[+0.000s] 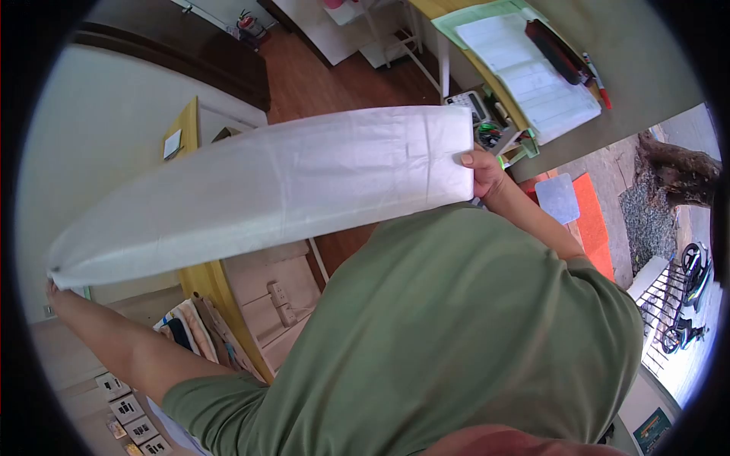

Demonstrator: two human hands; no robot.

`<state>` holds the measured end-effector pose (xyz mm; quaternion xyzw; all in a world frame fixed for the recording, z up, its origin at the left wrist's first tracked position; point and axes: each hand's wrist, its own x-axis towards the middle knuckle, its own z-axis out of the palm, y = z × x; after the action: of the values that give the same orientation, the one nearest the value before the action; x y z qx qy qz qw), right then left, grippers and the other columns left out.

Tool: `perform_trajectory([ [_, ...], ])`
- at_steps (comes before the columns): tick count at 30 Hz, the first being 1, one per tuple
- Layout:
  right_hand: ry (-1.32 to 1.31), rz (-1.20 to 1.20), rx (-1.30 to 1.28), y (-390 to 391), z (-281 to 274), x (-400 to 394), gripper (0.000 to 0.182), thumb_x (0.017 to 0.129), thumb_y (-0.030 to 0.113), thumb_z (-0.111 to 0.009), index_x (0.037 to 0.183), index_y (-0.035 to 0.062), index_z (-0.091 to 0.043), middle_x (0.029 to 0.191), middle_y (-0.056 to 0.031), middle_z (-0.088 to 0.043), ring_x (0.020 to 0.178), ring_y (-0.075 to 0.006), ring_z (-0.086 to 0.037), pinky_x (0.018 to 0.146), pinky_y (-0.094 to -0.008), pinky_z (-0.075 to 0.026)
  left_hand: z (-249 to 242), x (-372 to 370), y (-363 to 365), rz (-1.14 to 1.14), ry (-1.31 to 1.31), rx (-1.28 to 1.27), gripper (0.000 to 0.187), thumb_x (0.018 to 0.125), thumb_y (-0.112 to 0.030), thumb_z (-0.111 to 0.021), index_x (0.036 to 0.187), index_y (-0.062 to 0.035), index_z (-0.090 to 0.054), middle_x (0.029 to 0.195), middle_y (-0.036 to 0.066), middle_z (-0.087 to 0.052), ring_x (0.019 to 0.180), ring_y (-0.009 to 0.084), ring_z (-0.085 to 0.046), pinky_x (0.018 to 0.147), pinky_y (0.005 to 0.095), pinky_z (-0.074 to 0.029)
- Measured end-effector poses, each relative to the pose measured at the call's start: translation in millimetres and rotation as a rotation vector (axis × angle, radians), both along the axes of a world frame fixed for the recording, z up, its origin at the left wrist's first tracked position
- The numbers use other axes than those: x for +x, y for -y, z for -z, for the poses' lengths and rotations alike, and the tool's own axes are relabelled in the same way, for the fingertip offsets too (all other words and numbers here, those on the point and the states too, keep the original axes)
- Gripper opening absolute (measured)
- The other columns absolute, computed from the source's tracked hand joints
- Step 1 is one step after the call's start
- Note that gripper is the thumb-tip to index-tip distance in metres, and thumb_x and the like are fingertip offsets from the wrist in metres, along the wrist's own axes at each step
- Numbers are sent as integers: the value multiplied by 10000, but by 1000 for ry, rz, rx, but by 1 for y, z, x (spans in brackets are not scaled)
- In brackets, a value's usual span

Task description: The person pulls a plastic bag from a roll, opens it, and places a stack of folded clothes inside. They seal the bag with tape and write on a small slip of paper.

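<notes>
A long white, slightly shiny piece of plastic or fabric (304,178) is stretched across the view. It narrows toward the left and ends in a straight edge on the right, with creases near that end. My left hand (53,290) is closed on the narrow left tip at the far left edge, its fingers mostly hidden. At the right end my right hand (484,172) grips the straight edge, thumb on top and the other fingers largely out of sight behind it. Both arms are spread wide, and the white piece hangs in front of a green shirt (456,327).
Papers (532,76), a dark pouch (553,52) and a red pen (597,80) lie on the upper-right desk. A calculator (473,104) is beside it. Folded cloths (190,330) and a power strip (281,304) are lower left. A fire extinguisher (251,27) stands on the floor.
</notes>
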<state>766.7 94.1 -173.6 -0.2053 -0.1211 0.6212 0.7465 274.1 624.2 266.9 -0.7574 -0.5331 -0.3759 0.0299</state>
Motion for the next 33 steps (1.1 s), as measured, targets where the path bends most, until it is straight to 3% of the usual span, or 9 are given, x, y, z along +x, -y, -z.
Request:
perform_trajectory([
  [4,185,-58,-224,10,-38,15,723,717,108,-732,1363,-19,-433,1255,-188,-579,1145,-302,-592,969,-466,-495,15,-20,33,-71,26,19,334,902,-160,-552,1202,-21,-600,1143,122,-636,1046,235,-615,952,352,-485],
  [7,1161,-38,-150,32,-107,17,719,679,134,-759,1333,25,-481,1163,-121,-611,1123,-213,-562,936,-363,-476,26,-40,58,-122,47,67,319,897,-133,-545,1189,-22,-608,1129,121,-642,1035,231,-619,950,348,-486],
  [10,698,219,-301,90,-138,93,752,628,141,-765,1312,-9,-489,1150,-125,-611,1056,-224,-607,935,-371,-478,42,-56,95,-183,76,138,306,891,-105,-538,1176,-22,-616,1115,119,-647,1025,228,-624,947,343,-487],
  [16,1615,807,-728,122,-191,228,745,731,372,-780,1282,-23,-470,1067,-178,-653,945,-274,-662,859,-380,-515,105,-18,197,-162,227,288,291,881,-50,-524,1149,-23,-632,1088,116,-659,1004,221,-633,942,335,-489],
  [21,2109,555,-976,77,-120,359,763,739,327,-746,1346,-6,-427,1240,-263,-579,1155,-381,-571,978,-437,-449,267,117,323,442,550,-147,322,781,143,-539,1061,23,-644,1044,102,-662,1001,208,-641,981,350,-488],
  [24,2277,404,-862,61,-75,428,622,715,300,-780,1220,-4,-582,1206,-239,-610,1127,-371,-591,955,-448,-463,298,184,427,137,110,-78,113,790,58,-623,891,19,-652,849,133,-628,822,235,-640,731,352,-508],
  [27,2323,130,-990,46,-36,521,598,798,372,-712,1227,-25,-586,1204,-263,-604,1127,-399,-583,956,-452,-456,330,177,467,-69,302,-294,114,784,-73,-690,824,6,-618,793,136,-634,698,245,-597,645,370,-458],
  [30,2529,523,-889,31,-116,423,528,901,346,-625,1294,0,-563,1203,-231,-622,1143,-346,-587,974,-407,-436,356,178,505,-141,608,-521,179,843,-164,-659,838,15,-656,725,109,-655,678,163,-593,629,329,-465],
  [33,1952,571,-393,14,-168,223,373,962,282,-573,1219,16,-621,1051,-113,-680,946,-198,-627,847,-319,-479,373,200,532,14,1007,-620,129,873,-144,-674,879,-15,-681,747,21,-640,692,99,-569,638,287,-467],
])
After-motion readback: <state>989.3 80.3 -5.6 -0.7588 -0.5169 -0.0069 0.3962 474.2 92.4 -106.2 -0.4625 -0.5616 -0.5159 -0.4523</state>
